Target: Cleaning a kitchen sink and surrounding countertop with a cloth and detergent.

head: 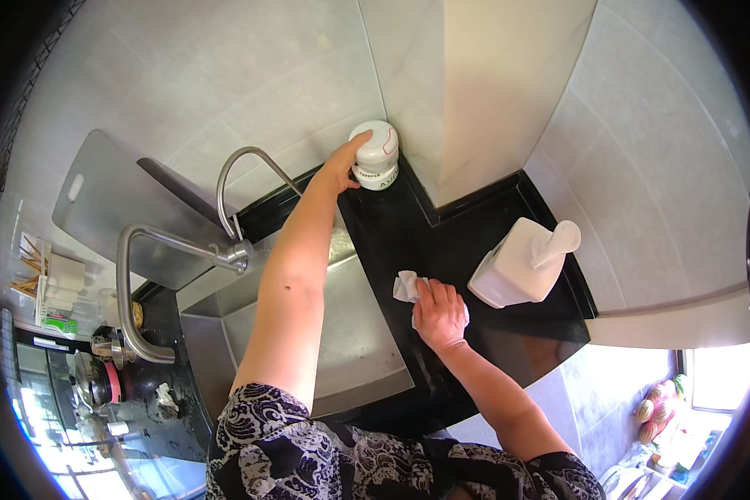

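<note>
My left hand (342,167) reaches over the sink to the back corner and grasps a white lidded jar (376,154) at its left side. The jar stands upright on the black countertop (406,234) by the tiled wall and bears printing. My right hand (439,314) presses a crumpled white cloth or paper wipe (406,286) against the countertop, right of the sink. Part of the wipe is hidden under the palm. To the right of that hand stands a white dispenser bottle (515,265) with a broad spout, apart from it.
Below my left arm is a stainless steel sink (356,331). A curved faucet (125,294) and a thinner tap (222,181) rise behind it. A grey cutting board (119,212) leans on the wall. Several pots (90,378) stand far left; a wall corner (437,181) juts out behind.
</note>
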`<action>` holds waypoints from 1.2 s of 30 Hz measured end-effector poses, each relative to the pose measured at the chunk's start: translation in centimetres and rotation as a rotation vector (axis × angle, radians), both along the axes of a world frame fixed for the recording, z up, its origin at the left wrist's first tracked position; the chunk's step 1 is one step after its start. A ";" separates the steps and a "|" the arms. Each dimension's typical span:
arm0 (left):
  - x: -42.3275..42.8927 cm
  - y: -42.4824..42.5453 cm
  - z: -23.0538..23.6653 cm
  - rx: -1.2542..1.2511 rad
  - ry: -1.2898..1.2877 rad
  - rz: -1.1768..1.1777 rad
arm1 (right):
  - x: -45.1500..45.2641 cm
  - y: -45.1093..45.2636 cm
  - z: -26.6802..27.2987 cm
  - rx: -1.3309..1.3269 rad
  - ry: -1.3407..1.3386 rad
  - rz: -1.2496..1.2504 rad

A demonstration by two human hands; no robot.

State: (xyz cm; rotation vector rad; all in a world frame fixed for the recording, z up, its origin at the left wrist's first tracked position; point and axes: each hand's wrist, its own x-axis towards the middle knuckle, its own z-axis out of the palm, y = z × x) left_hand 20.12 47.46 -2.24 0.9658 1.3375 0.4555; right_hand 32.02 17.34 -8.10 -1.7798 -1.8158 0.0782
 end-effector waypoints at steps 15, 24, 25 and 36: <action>2.0 -13.0 0.5 -0.090 -0.083 0.033 | 0.1 -0.2 0.0 0.078 -0.007 0.092; 6.1 -23.6 -0.1 0.099 0.025 0.097 | -2.5 -2.8 -0.6 0.011 0.013 0.084; 6.5 -23.9 0.5 0.108 0.066 0.096 | -2.9 -2.9 -0.4 0.046 0.006 0.049; -3.5 -27.8 4.3 0.421 -0.228 0.177 | -7.0 9.9 -1.6 -0.223 0.065 -0.357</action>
